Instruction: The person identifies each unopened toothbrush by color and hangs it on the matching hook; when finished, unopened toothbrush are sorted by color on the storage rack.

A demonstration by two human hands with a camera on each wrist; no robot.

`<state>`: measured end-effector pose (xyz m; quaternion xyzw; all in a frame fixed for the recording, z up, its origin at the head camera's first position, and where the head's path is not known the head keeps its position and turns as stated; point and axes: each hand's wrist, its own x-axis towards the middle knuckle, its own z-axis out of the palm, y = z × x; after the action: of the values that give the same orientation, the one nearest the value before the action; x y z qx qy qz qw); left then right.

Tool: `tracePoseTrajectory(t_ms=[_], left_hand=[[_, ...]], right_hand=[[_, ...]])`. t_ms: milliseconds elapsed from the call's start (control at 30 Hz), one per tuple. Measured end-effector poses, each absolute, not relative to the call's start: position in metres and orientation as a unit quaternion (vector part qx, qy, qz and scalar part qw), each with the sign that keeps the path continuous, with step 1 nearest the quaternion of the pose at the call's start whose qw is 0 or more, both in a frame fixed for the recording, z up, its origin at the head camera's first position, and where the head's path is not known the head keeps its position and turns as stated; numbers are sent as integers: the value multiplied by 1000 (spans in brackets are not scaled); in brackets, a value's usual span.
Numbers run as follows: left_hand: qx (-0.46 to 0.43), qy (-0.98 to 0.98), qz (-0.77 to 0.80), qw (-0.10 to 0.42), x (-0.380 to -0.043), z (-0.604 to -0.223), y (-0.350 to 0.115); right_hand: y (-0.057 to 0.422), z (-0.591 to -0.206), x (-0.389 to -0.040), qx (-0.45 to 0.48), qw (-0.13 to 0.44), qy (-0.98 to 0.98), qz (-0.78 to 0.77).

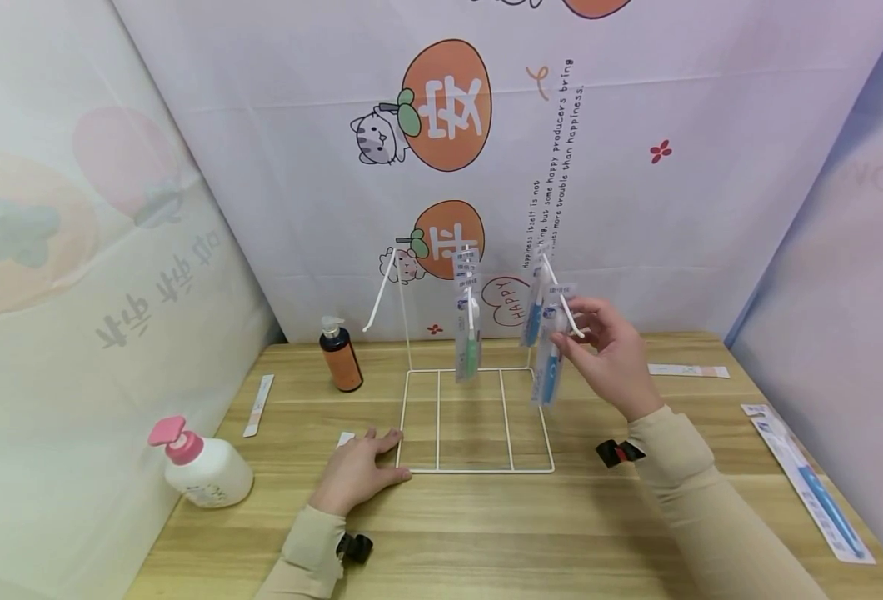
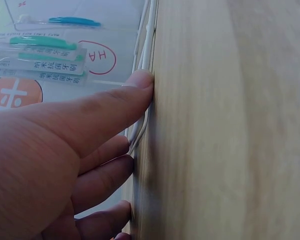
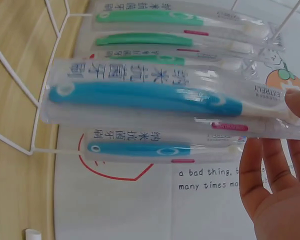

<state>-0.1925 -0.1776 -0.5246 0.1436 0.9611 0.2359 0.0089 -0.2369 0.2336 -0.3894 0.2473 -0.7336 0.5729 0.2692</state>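
A white wire display rack (image 1: 479,472) stands on the wooden table, with prongs sticking forward at its top. My left hand (image 1: 355,475) rests at the base's front left corner, thumb and fingers touching the wire. By the right prong, my right hand (image 1: 610,358) pinches a packaged blue toothbrush (image 3: 155,97) near the top of its pack. Another packaged blue toothbrush (image 3: 140,149) hangs behind that one. On the middle prong hang several packaged green toothbrushes (image 1: 471,354). Whether the held pack's hole is on the prong cannot be made out.
To the left stand a white pump bottle (image 1: 212,477) with a pink top and a dark pump bottle (image 1: 341,358) with an orange label. Another packaged blue toothbrush (image 1: 809,483) lies at the right edge. Narrow printed strips (image 1: 259,406) lie on the table. Printed cloth (image 1: 299,208) hangs behind.
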Motion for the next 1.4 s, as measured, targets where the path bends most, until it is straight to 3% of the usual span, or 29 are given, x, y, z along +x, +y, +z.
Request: tracePoseTrajectory(t_ms=[833, 1167, 1400], left_hand=[[140, 960, 244, 13, -193, -521, -177], [139, 961, 241, 12, -193, -522, -178], [139, 960, 243, 13, -192, -522, -178]], right_hand=[[227, -379, -288, 198, 279, -784, 518], [235, -379, -291, 202, 261, -779, 532], [269, -383, -283, 183, 250, -794, 523]])
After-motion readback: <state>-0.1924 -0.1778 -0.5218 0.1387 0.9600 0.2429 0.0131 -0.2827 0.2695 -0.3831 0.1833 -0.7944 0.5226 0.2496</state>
